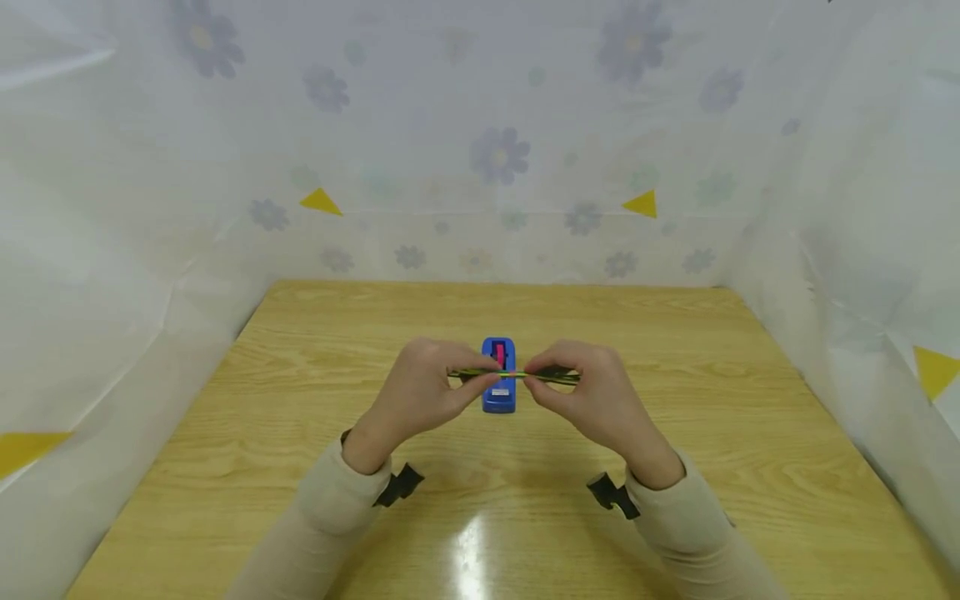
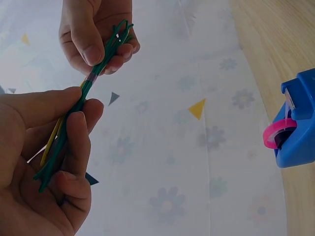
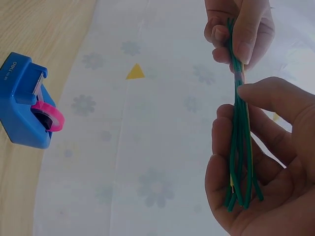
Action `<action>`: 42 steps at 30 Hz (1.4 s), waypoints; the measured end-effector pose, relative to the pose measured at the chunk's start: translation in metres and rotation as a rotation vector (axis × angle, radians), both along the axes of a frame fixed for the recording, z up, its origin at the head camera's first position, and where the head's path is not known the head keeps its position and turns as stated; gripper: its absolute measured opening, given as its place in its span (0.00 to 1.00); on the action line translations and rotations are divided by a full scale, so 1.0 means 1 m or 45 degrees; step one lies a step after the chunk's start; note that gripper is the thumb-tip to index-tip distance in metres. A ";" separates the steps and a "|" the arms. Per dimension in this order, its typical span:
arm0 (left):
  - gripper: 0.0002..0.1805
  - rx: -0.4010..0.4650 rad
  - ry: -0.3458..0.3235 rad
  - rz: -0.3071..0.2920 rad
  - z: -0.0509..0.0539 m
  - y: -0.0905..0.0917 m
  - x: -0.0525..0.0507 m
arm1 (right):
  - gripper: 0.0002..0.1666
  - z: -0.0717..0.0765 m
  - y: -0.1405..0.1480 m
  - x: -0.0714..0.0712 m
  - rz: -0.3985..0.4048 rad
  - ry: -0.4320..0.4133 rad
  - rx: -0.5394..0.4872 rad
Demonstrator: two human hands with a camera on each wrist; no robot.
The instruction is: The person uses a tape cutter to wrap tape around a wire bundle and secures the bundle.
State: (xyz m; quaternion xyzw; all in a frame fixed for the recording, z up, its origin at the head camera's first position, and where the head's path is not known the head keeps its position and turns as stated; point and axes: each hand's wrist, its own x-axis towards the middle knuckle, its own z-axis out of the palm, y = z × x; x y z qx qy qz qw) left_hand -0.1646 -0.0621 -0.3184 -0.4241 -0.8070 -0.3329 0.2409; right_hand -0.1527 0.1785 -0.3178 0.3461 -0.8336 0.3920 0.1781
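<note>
My left hand (image 1: 423, 379) and right hand (image 1: 588, 387) hold a thin bundle of green and yellow wires (image 1: 512, 374) between them, raised in front of me. Each hand pinches it near the middle between thumb and fingers. A pinkish band of tape (image 2: 92, 77) wraps the wires in the short gap between the two thumbs. In the right wrist view, loose green wire ends (image 3: 238, 196) spread over the right palm. Beneath the bundle in the head view, a blue tape dispenser (image 1: 498, 405) with a pink tape roll (image 3: 50, 116) stands on the table, touched by neither hand.
The wooden table (image 1: 637, 533) reaches back to a white flowered sheet (image 1: 450, 108). More white sheeting hangs at both sides. Yellow triangles (image 1: 642, 204) are on the sheets. A dark wrist mount (image 1: 400, 485) juts inward from the left cuff, and another mount (image 1: 611, 496) from the right.
</note>
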 end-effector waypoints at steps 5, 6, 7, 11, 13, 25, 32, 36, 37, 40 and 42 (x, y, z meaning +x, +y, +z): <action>0.05 0.001 -0.008 -0.016 0.000 -0.003 0.002 | 0.06 -0.003 0.002 0.001 0.011 0.018 -0.003; 0.04 0.000 -0.008 -0.017 -0.001 -0.003 0.002 | 0.06 -0.003 0.003 0.001 0.011 0.020 0.000; 0.04 0.004 -0.013 -0.020 -0.001 -0.004 0.002 | 0.06 -0.004 0.003 0.001 0.013 0.023 0.001; 0.03 0.019 -0.023 -0.044 -0.004 -0.007 0.004 | 0.07 -0.005 0.005 0.003 0.027 0.032 0.003; 0.04 0.033 -0.033 -0.059 -0.005 -0.009 0.004 | 0.08 -0.005 0.006 0.004 0.036 0.034 -0.001; 0.04 0.039 -0.089 -0.092 -0.015 -0.016 0.010 | 0.10 -0.015 0.006 0.007 0.108 0.030 -0.027; 0.04 -0.006 -0.153 -0.087 -0.022 -0.018 0.014 | 0.10 -0.027 0.009 0.011 0.136 -0.002 0.009; 0.04 -0.039 -0.178 -0.089 -0.029 -0.018 0.014 | 0.10 -0.034 0.010 0.012 0.158 -0.026 0.022; 0.04 -0.049 -0.184 -0.087 -0.031 -0.019 0.015 | 0.10 -0.036 0.010 0.012 0.165 -0.040 0.021; 0.05 -0.081 -0.219 -0.092 -0.037 -0.020 0.016 | 0.10 -0.043 0.010 0.013 0.180 -0.083 0.026; 0.05 -0.100 -0.257 -0.097 -0.041 -0.020 0.017 | 0.09 -0.047 0.009 0.014 0.181 -0.109 0.033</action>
